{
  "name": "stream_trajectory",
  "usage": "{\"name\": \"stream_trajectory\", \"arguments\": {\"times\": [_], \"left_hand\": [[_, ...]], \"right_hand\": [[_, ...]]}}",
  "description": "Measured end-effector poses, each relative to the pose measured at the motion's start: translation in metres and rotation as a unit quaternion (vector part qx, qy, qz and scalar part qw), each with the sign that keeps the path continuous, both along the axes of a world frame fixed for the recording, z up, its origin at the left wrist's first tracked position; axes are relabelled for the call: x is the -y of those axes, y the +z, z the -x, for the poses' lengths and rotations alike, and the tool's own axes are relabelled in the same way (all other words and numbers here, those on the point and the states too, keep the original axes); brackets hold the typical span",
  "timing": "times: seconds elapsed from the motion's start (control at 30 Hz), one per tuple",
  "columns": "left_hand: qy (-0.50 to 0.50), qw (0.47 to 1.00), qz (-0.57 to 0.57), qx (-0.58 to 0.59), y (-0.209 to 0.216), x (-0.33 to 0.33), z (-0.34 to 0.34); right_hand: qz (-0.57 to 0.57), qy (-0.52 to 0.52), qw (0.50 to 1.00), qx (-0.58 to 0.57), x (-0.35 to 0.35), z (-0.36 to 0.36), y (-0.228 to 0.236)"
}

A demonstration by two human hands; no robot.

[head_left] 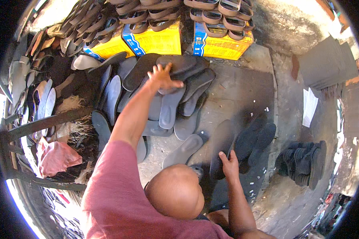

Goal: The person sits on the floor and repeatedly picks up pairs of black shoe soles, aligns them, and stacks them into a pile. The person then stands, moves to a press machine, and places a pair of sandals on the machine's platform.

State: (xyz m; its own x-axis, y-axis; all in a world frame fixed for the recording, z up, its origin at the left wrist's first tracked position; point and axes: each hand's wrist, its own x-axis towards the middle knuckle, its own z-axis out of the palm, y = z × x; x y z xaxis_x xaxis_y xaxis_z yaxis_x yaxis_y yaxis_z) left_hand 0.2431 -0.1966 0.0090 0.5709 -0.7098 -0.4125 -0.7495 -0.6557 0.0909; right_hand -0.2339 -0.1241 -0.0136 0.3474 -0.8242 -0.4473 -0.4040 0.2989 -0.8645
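My left hand (163,78) reaches out over a heap of dark shoe soles (141,71), fingers spread wide. It is on or just above the top soles; I cannot tell whether it presses on them. Closer in and to the right, my right hand (230,164) grips the edge of a long dark sole (221,139), thumb on top. Two more dark soles (261,143) lie just right of that one, partly blurred. A lighter grey sole (182,150) rests on the floor between my hands.
Yellow and blue boxes (159,39) stand at the back, with brown sandals (229,20) stacked on them. A pile of black soles (303,163) and grey sheets (329,63) are on the right. At left, a wooden frame (48,121) borders a pink cloth (58,158).
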Motion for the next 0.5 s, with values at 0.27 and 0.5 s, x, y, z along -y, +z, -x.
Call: {"name": "stream_trajectory", "arguments": {"times": [0.27,0.5], "left_hand": [[0.052,0.980,0.188,-0.037,-0.005,-0.104,0.109],[0.189,0.868,0.407,-0.213,0.033,-0.109,0.163]], "right_hand": [[-0.024,-0.019,0.999,0.025,0.010,-0.033,0.008],[-0.133,-0.014,0.959,0.248,0.013,-0.101,0.067]]}}
